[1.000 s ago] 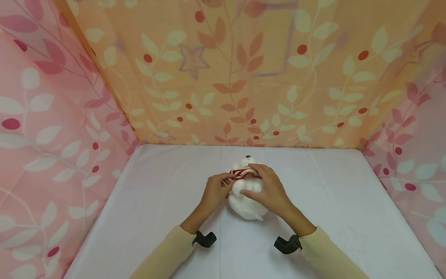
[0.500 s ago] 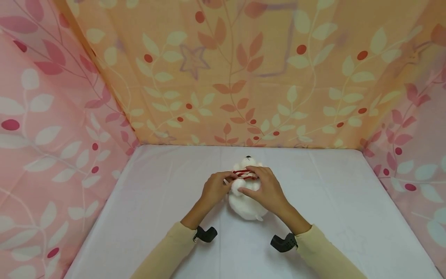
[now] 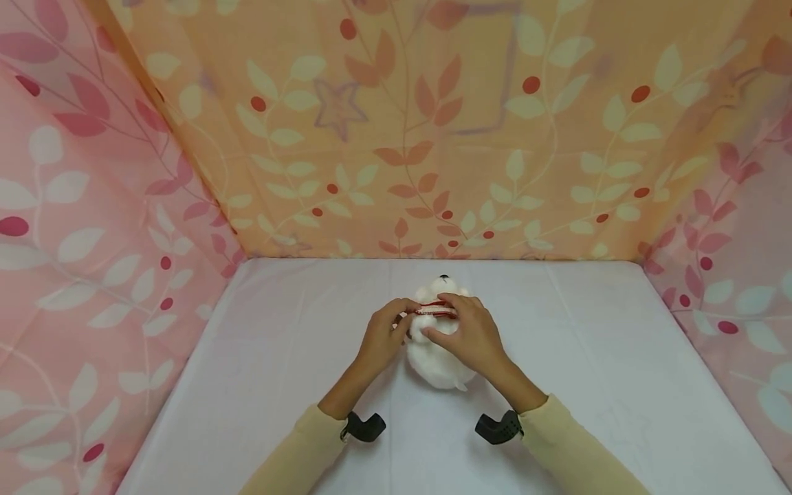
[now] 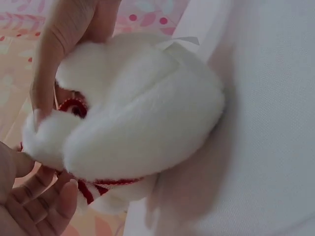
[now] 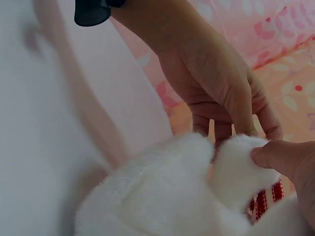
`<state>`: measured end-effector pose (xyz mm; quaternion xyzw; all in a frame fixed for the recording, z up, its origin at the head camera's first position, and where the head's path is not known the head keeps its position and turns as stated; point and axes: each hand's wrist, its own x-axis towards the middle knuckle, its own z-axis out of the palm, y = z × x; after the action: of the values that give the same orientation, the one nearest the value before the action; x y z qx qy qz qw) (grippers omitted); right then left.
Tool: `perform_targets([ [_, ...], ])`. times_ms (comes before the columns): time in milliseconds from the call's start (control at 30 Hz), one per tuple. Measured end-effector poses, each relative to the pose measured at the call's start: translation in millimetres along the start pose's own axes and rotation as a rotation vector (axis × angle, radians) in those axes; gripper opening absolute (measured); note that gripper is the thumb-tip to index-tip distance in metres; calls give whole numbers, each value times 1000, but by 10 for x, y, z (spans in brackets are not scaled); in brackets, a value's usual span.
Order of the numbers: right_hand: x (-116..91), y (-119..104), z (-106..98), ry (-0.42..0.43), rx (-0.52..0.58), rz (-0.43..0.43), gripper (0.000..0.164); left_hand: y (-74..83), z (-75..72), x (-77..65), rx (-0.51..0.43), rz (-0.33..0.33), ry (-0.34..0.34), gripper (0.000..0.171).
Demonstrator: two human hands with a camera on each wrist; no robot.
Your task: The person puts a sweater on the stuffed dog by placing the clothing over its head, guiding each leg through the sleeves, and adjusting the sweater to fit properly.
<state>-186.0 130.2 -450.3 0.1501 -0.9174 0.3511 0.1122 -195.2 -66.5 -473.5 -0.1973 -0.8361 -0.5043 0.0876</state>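
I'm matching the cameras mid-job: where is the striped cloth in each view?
Head: striped cloth, below and right of centre.
Left wrist: striped cloth, clearest at lower left.
Right wrist: striped cloth, lower right, partly hidden.
Shared landmark: white plush toy, in all three.

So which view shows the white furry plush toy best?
The head view: the white furry plush toy shows from black nose to base, though partly covered. The left wrist view gives its body closely, without the nose; the right wrist, only a cropped part.

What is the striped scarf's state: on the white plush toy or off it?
On: the red-and-white striped scarf lies across the white plush toy, just below its head.
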Motion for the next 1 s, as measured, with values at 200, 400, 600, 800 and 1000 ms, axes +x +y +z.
perform_targets([
  [200,12,-52,28,23,-47,61,69,76,-23,-60,75,105,63,13],
  [400,24,-66,46,57,-62,98,63,110,-21,-121,138,146,68,15],
  [600,35,-10,81,102,-79,87,59,132,9,-176,137,133,29,18],
  [800,26,20,174,176,-149,34,55,135,45,-209,161,168,40,19],
  [1000,50,53,247,257,-217,7,37,146,105,-235,198,220,27,18],
])
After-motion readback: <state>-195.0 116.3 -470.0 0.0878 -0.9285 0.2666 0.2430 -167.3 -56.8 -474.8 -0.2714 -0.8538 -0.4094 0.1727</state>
